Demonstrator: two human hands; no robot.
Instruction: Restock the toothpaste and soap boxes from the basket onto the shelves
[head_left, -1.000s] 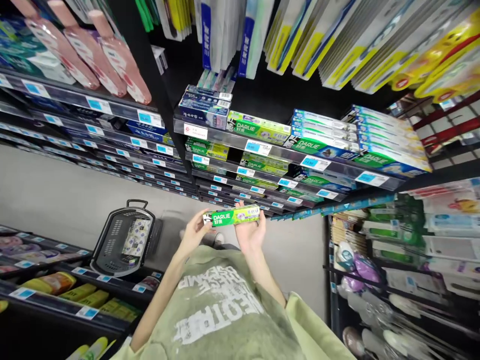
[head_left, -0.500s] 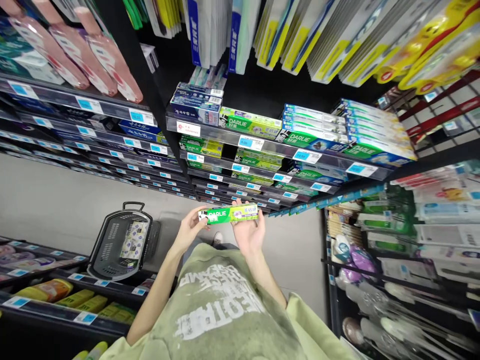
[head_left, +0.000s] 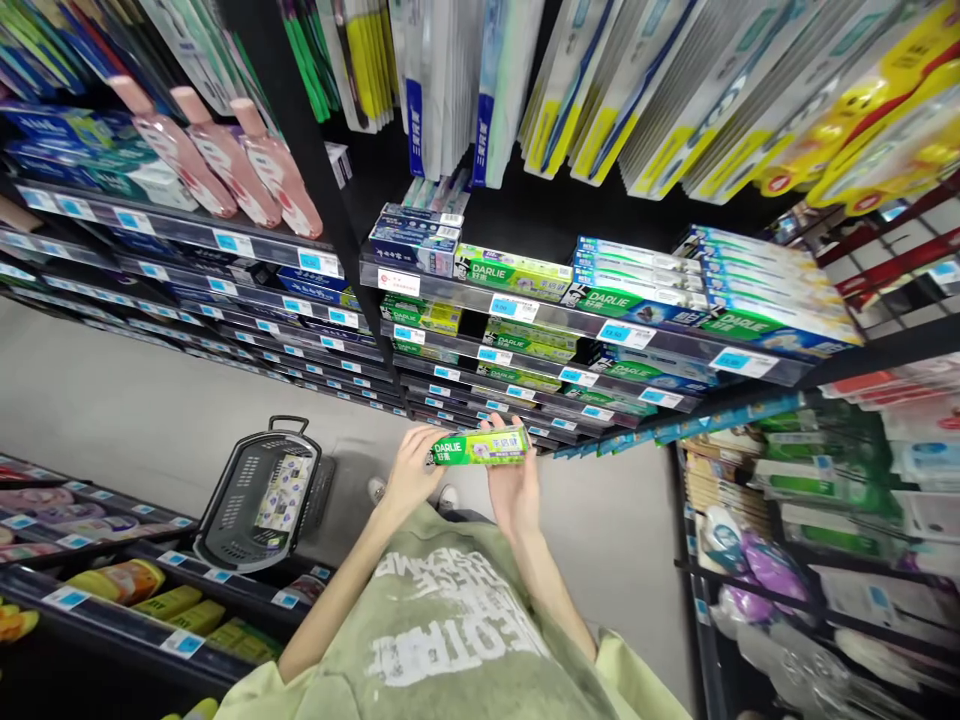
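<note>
I hold a green toothpaste box (head_left: 481,446) level in front of my chest with both hands. My left hand (head_left: 413,471) grips its left end, fingers wrapped round it. My right hand (head_left: 512,478) cups the right half from below, thumb on top. The box is long and narrow, with white lettering on the left and a yellow-green panel on the right. Straight ahead stand the dark shelves (head_left: 525,305) stacked with more green and blue toothpaste boxes (head_left: 637,290).
A black shopping basket (head_left: 262,495) with a patterned pack inside stands on the grey floor to my left. Pink bottles (head_left: 247,170) line the upper left shelf. Toothbrush packs (head_left: 600,80) hang overhead. More shelves crowd the right side (head_left: 810,500) and the lower left (head_left: 112,590).
The view has tilted and shifted a little. The box now sits slightly more to the right, and my hands have drawn closer together on it. Both hands keep their hold.
</note>
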